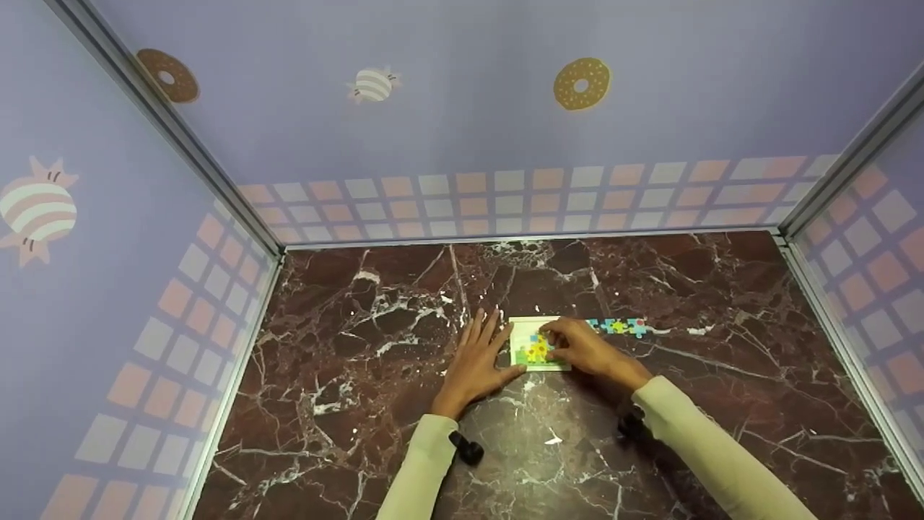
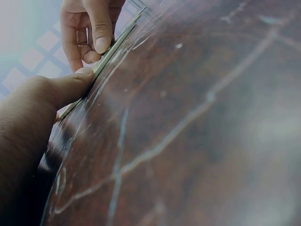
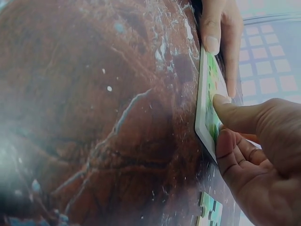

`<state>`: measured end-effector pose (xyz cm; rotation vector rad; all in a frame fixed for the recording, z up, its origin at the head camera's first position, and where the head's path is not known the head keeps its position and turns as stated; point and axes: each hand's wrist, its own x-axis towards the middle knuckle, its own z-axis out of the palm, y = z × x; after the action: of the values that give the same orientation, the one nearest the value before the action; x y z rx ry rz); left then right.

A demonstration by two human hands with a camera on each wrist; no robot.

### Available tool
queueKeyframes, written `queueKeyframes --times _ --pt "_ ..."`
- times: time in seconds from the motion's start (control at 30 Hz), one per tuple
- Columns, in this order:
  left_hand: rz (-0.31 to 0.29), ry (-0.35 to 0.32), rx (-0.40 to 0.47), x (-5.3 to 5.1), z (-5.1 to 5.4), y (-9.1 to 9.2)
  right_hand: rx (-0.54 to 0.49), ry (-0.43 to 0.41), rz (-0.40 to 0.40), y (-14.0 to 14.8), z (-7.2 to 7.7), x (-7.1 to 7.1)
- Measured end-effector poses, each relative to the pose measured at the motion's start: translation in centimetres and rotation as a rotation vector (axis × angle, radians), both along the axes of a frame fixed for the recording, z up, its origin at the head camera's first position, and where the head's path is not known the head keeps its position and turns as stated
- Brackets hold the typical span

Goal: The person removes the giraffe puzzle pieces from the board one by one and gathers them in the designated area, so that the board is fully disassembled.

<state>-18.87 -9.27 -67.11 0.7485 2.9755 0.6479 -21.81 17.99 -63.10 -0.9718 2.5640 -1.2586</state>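
A small jigsaw puzzle board (image 1: 520,325) with a pale rim lies flat on the marbled table. Part of its picture, yellow, green and blue, fills the lower portion. My left hand (image 1: 476,360) lies along the board's left side, fingers extended and thumb at the near left corner, which the left wrist view also shows. Over the right part of the board, my right hand (image 1: 586,349) has thumb and fingers curled in a pinch around a puzzle piece, mostly hidden by the fingers. Its thumb (image 3: 237,113) is close against the picture surface in the right wrist view.
To the right of the board, several loose puzzle pieces (image 1: 625,327) lie in a row on the dark red marbled table (image 1: 346,347). Patterned wall panels (image 1: 462,123) enclose the table at the back and both sides.
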Motion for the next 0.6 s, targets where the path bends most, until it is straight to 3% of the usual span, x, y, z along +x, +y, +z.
queueKeyframes --times 0.2,0.4,0.53,0.6 --pt "0.006 -0.014 0.007 -0.1 -0.1 0.1 -0.064 0.063 0.034 0.6 -2.7 -1.2" --pt "0.007 -0.005 -0.010 -0.1 -0.1 0.1 -0.034 0.121 0.051 0.8 -5.6 -2.5" --pt "0.007 -0.003 -0.020 0.0 -0.1 0.1 -0.005 0.135 0.043 0.7 -6.1 -2.6" --pt "0.006 -0.009 -0.021 0.0 -0.1 0.1 0.007 0.109 0.029 0.5 -5.3 -2.3"
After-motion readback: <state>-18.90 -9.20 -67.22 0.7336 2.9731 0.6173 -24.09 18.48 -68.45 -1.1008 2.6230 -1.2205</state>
